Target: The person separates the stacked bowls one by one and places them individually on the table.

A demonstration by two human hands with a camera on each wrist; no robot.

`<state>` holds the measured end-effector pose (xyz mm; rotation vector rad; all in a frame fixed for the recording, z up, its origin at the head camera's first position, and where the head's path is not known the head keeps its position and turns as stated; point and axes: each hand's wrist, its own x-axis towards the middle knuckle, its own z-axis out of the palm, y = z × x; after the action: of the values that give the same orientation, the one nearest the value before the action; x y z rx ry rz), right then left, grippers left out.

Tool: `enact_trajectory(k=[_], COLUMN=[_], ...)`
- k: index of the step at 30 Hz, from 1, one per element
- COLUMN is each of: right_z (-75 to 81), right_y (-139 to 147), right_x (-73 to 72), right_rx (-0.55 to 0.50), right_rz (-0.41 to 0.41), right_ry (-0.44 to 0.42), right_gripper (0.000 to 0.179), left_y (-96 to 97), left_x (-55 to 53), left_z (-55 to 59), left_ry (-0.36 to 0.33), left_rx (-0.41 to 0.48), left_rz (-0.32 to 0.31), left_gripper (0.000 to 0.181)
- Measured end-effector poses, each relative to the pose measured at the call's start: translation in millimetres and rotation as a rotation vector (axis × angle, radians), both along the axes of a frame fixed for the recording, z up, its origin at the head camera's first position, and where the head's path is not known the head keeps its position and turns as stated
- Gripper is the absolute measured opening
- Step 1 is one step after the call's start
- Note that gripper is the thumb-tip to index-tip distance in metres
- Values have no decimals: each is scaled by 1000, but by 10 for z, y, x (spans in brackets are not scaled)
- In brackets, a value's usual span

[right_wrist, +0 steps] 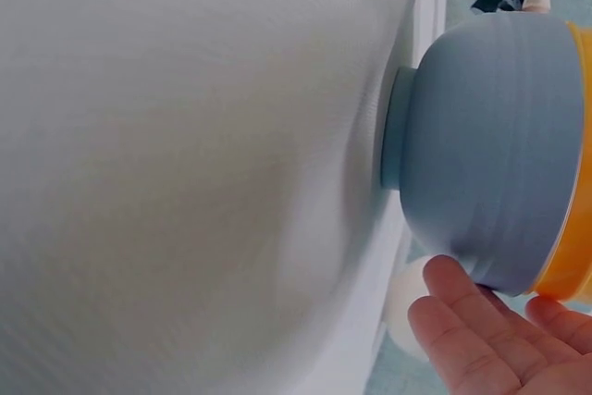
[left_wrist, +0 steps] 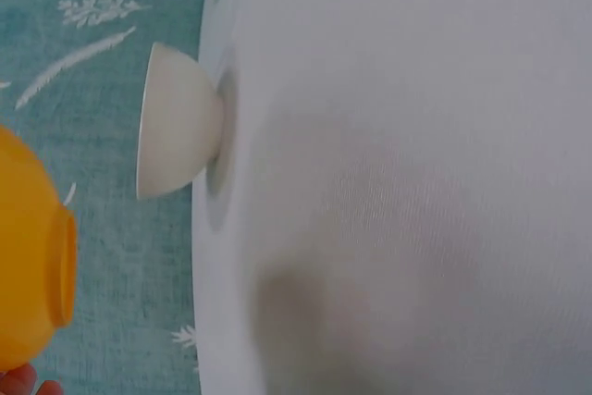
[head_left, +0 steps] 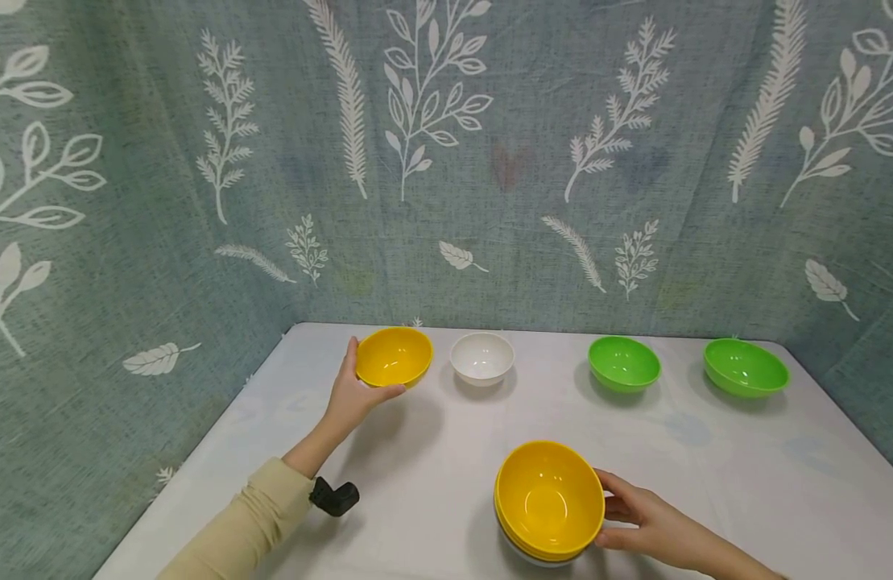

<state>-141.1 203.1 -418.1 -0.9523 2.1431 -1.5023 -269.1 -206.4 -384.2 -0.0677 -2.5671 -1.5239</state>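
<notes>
Head view: left hand [head_left: 353, 396] grips yellow bowl [head_left: 394, 356]; spread right hand [head_left: 645, 517] perhaps touches stack [head_left: 547, 499]

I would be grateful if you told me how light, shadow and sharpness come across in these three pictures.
Head: small bright glints inside the stack and the held yellow bowl, soft-edged shadows on the table. Left wrist: scene turned sideways, a broad blurry shadow on the table, yellow bowl cut off by the frame. Right wrist: also sideways, lowest bowl matt and dim.
</notes>
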Motion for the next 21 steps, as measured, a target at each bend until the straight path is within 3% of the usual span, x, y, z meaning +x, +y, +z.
enact_trajectory(k=[8, 15, 21], right_z=[12, 67, 78], right_y=[-5, -27, -27], right_x=[1, -9, 3], right_rx=[10, 100, 104], right_rz=[-4, -74, -68], right_ry=[-8, -154, -134], right_gripper=[67, 70, 70], left_y=[-77, -103, -97], left_x=[-108, -206, -276], left_z=[-27, -49, -67], left_ry=[-7, -19, -24], left_rx=[18, 23, 28], left_rz=[26, 63, 90], left_gripper=[118, 119, 120])
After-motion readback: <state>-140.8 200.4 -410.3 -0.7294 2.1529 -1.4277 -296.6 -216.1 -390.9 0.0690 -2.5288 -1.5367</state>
